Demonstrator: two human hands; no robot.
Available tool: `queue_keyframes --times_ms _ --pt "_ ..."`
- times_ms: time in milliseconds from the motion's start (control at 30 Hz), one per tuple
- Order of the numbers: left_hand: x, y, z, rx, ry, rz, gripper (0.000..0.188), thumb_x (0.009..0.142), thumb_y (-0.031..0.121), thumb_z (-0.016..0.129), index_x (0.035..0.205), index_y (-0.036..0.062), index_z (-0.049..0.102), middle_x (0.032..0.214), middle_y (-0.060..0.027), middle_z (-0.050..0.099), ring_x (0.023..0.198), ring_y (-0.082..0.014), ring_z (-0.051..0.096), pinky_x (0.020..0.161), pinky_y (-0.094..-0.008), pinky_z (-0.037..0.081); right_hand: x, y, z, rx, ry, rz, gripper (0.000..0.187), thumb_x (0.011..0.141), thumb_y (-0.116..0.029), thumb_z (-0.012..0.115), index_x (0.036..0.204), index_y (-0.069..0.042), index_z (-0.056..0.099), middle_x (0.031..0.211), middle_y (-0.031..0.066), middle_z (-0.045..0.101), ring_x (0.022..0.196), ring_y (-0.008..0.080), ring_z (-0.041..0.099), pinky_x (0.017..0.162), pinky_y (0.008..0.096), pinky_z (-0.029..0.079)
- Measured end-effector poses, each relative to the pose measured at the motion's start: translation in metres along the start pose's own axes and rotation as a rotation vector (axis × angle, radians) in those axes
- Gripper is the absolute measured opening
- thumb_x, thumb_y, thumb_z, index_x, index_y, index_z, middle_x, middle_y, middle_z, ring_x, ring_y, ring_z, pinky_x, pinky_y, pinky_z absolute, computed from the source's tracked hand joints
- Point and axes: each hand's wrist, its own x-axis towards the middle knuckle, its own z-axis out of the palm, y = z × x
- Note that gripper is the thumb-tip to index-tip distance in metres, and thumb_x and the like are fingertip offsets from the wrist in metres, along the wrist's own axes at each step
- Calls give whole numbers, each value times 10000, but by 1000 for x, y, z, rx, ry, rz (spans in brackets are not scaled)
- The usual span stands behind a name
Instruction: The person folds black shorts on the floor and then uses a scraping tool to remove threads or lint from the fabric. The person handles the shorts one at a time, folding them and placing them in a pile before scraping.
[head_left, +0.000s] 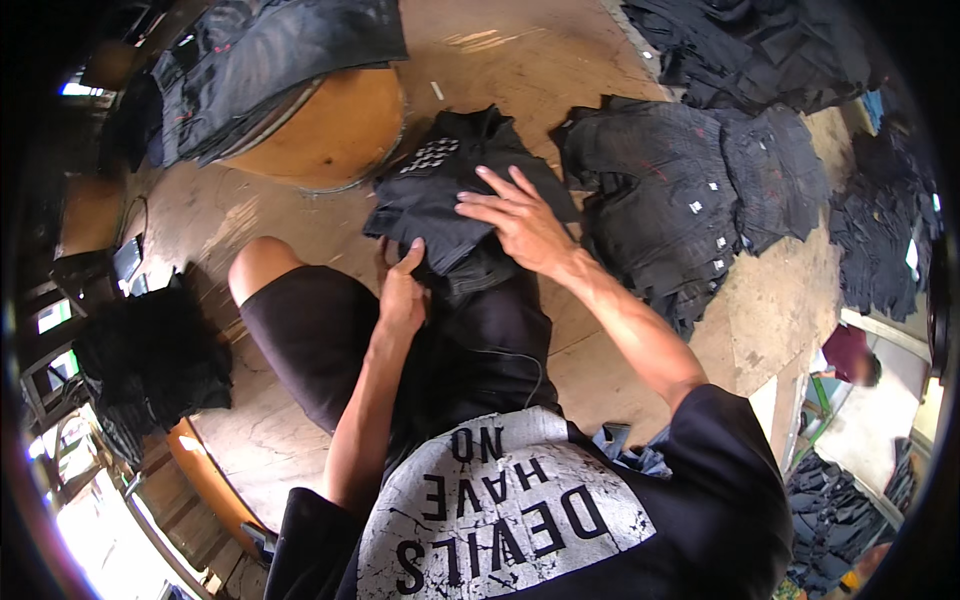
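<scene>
A folded black garment (455,205) with a small white checked patch lies on the wooden floor before my knees. At its near left edge, my left hand (403,290) grips the cloth, thumb on top and fingers mostly hidden under it. My right hand (525,228) rests over the garment's right side, fingers spread and holding nothing. More dark cloth shows beneath the near edge, close to my lap.
Black shorts (660,190) lie stacked to the right, with heaps of dark clothing (750,50) behind. At far left, dark garments (300,65) cover a round wooden top (335,130). Another dark pile (150,360) sits left; a person (850,355) is at far right.
</scene>
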Motion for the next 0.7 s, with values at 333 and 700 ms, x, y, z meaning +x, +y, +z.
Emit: queue_keyframes --times_ms 333,700 --pt "12 -22 -12 137 112 2 647 1071 -48 480 1654 210 371 1615 -69 575 1426 -227 587 1123 -407 508 -41 9 -5 129 -266 31 991 819 -478 847 1683 -217 437 1801 54 323 1692 397 143 1366 626 190" --pt "0 -17 8 245 184 -28 651 1053 -23 534 1626 278 475 1587 -9 572 1305 -222 609 982 -391 478 48 44 -27 372 189 453 495 1080 -385 728 1313 51 738 1035 191 825 964 257 791 892 361 587"
